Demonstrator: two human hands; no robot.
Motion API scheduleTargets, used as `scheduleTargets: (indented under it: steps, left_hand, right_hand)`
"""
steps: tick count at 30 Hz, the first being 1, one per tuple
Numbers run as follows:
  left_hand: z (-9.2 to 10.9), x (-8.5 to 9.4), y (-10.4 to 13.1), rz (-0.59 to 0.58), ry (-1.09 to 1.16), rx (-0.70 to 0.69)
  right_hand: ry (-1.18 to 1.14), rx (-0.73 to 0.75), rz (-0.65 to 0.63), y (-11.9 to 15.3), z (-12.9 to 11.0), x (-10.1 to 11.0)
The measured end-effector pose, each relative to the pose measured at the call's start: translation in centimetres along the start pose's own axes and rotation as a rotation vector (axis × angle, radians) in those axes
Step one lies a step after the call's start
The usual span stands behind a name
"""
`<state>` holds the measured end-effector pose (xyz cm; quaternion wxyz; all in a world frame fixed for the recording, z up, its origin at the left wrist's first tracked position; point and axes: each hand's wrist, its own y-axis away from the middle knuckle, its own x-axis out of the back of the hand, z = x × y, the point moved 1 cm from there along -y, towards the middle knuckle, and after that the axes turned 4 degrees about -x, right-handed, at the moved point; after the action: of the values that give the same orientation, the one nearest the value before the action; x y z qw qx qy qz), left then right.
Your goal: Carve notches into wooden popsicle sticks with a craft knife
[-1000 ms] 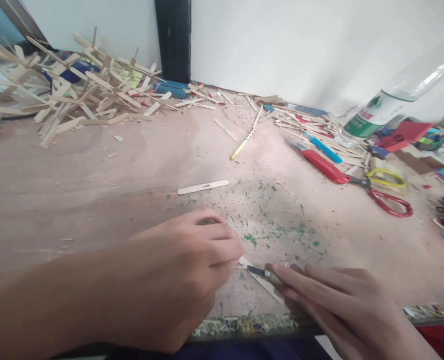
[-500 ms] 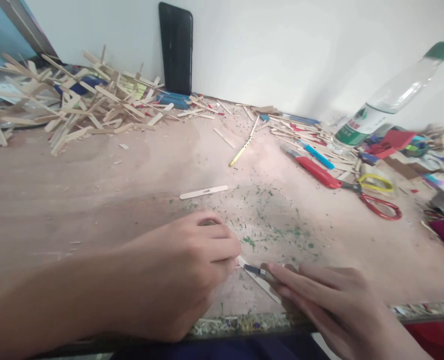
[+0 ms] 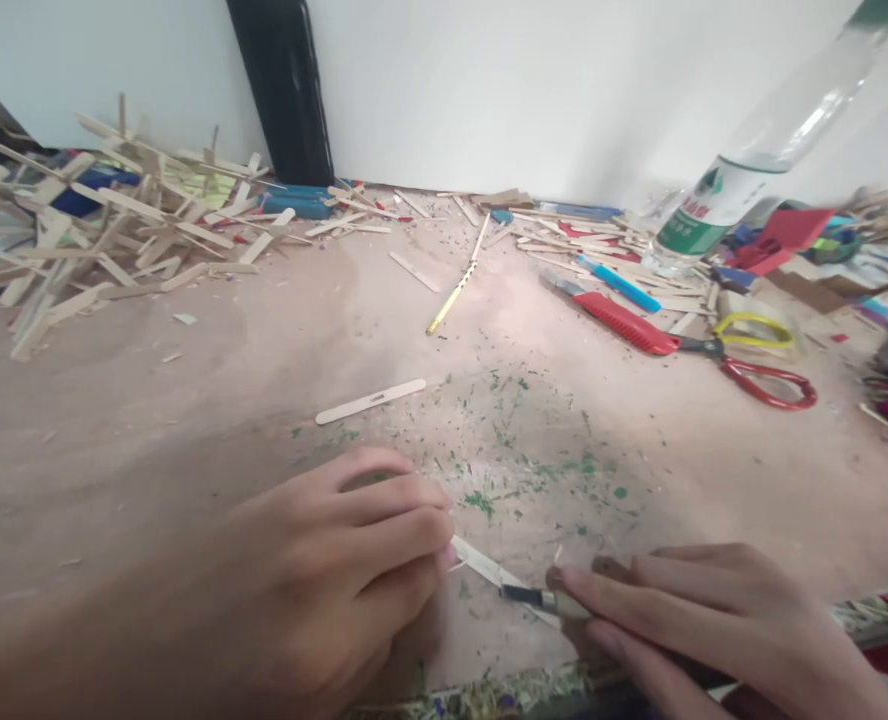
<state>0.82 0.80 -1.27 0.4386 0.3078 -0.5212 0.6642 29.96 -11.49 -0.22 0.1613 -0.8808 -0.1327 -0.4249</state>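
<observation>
My left hand (image 3: 361,570) is closed on one end of a thin wooden craft stick (image 3: 476,560), keeping it low against the table near the front edge. A thin curled sliver stands by my fingertips. In my right hand (image 3: 699,620) is a carving knife (image 3: 545,598) with a short dark blade and a pale handle. The blade touches the stick partway along, near its far end from my left hand. Beyond my left hand lies a second craft stick (image 3: 354,408) with a small slot in its middle.
Green shavings (image 3: 481,500) litter the table. Loose sticks (image 3: 136,230) pile up at the back left near a leaning black phone (image 3: 286,100). A red-handled knife (image 3: 624,322), scissors (image 3: 766,385), a blue pen-like tool (image 3: 620,284) and a plastic bottle (image 3: 714,210) occupy the right.
The knife blade has moved away from my left fingers along the stick, down and to the right. The view has shifted slightly; both hands keep their grips.
</observation>
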Motion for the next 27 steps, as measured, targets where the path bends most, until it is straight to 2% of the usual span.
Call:
scheduleTargets:
  steps: [4, 10, 14, 17, 21, 25, 27]
  left_hand:
    - [0.2, 0.0, 0.1, -0.010, 0.021, 0.006]
    - [0.7, 0.8, 0.1, -0.129, 0.171, -0.073]
    - [0.7, 0.6, 0.1, -0.098, 0.143, -0.003]
    - [0.8, 0.0, 0.0, -0.063, 0.121, 0.056]
    - [1.1, -0.4, -0.2, -0.093, 0.117, 0.036]
    - [1.2, -0.1, 0.0, -0.129, 0.158, -0.010]
    - [1.0, 0.0, 0.0, -0.111, 0.200, -0.011]
  right_hand:
    - [0.056, -0.006, -0.023, 0.3, 0.1, 0.1]
    - [0.066, 0.012, 0.006, -0.1, -0.1, 0.2]
    - [0.063, 0.007, -0.038, -0.3, 0.0, 0.2]
    - [0.051, -0.005, -0.001, -0.3, 0.0, 0.2]
    - [0.063, 0.010, -0.025, -0.5, -0.2, 0.1]
    - [0.066, 0.007, -0.042, -0.6, -0.3, 0.2]
    - [0.059, 0.007, -0.038, -0.8, -0.4, 0.2]
